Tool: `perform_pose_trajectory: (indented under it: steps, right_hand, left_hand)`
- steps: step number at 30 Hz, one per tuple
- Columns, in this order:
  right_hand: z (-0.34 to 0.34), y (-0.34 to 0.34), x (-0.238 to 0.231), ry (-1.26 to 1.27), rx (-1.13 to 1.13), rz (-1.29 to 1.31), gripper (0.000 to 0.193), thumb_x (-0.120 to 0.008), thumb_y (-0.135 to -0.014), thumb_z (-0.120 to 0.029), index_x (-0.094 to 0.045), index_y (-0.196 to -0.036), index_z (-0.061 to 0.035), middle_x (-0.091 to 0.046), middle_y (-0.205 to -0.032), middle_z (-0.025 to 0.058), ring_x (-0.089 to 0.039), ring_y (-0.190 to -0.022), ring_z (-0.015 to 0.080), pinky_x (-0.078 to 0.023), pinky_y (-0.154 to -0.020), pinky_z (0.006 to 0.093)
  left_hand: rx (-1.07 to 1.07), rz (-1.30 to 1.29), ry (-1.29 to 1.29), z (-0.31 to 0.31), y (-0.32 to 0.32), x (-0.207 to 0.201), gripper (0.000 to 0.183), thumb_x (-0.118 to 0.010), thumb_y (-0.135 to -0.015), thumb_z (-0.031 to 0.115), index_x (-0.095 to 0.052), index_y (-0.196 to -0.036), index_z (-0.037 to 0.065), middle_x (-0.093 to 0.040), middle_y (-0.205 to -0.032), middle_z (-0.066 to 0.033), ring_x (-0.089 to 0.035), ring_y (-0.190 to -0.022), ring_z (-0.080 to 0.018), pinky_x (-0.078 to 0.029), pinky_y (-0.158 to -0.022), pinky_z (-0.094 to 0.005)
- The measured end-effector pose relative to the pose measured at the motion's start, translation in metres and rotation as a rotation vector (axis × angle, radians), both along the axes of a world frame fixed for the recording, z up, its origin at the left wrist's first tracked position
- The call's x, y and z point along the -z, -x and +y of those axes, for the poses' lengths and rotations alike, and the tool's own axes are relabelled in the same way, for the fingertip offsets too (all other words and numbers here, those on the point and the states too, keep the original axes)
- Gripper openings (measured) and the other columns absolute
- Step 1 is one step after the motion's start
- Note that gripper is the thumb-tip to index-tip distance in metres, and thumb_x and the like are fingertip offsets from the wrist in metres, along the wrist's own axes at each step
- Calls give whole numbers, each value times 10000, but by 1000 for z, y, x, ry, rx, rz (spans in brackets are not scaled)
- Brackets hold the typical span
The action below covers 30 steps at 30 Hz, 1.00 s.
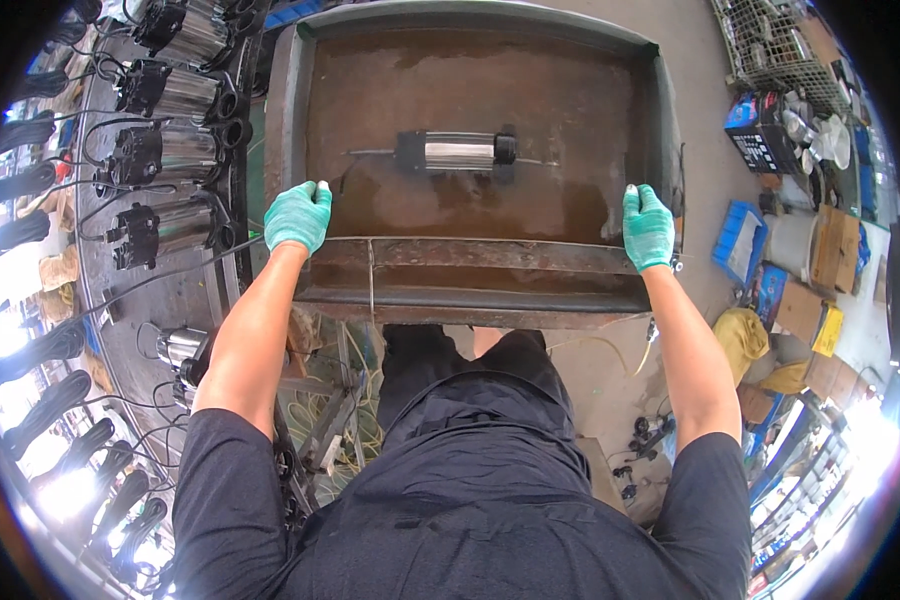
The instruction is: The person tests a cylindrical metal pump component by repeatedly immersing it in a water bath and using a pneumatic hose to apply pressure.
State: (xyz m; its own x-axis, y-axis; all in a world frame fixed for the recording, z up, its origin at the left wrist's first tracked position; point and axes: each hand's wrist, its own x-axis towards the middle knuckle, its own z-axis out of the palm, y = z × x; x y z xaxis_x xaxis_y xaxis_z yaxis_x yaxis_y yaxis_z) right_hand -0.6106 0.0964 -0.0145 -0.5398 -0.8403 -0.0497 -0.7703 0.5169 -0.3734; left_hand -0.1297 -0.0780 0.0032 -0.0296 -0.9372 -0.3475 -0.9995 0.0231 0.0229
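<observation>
A rectangular metal tank [480,15] stands before me with brownish liquid in it. Near its middle lies a silver cylindrical pump or motor [458,151] with black ends, on its side, a thin cable or rod at each end. My left hand [298,217], in a green glove, is closed over the tank's left rim, close to the end of a rusty crossbar [490,255]. Opposite it, my gloved right hand [649,228] is closed on the right rim. Both thumbs point away from me; the undersides of the fingers are hidden. Neither hand touches the silver unit.
On a bench at the left, several similar silver-and-black units [160,150] stand in a row with black cables. Coiled cables [45,345] hang farther left. At the right are a wire basket [780,50], a blue bin [741,240], cardboard boxes [802,300] and a yellow sack [739,342].
</observation>
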Motion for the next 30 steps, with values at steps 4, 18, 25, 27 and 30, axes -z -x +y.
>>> perform_pose_trajectory:
  steps: [4,18,25,27,30]
  right_hand:
    - [-1,-1,-3,-60,24,-33,357,-516,-1024,-373,-678,-1052,-55,-698,-989,248,-651,-920,467,-524,-812,517]
    - [0,-6,-10,-69,62,-26,365,-501,-1025,-387,-664,-1054,-62,-700,-976,237,-651,-920,460,-516,-807,532]
    - [-5,-3,-6,-44,80,-40,326,-491,-1028,-371,-649,-1015,-86,-705,-975,195,-660,-905,422,-525,-814,514]
    - [-2,-1,-7,-45,81,-24,327,-490,-1024,-377,-643,-1005,-88,-710,-986,175,-667,-907,402,-529,-819,506]
    - [-2,-1,-14,-59,83,-67,316,-477,-1026,-369,-635,-998,-96,-705,-988,159,-678,-917,378,-535,-822,501]
  left_hand:
    - [4,-1,45,2,0,1,414,-467,-1004,435,-715,-984,103,-714,-1024,-179,-668,-968,-410,-530,-857,-502]
    - [377,225,386,6,3,21,229,-653,-866,223,-691,-1057,101,-683,-1007,-124,-618,-991,-338,-478,-898,-473]
    - [145,585,-92,-9,156,48,267,-675,-922,181,-612,-1132,28,-679,-956,-145,-661,-858,-238,-526,-799,-367]
    - [124,582,-197,-18,207,45,261,-659,-941,182,-607,-1153,40,-677,-944,-134,-658,-829,-221,-535,-749,-362]
    - [-136,505,-513,-26,254,46,234,-618,-977,179,-590,-1187,80,-667,-958,-96,-644,-770,-191,-526,-616,-341]
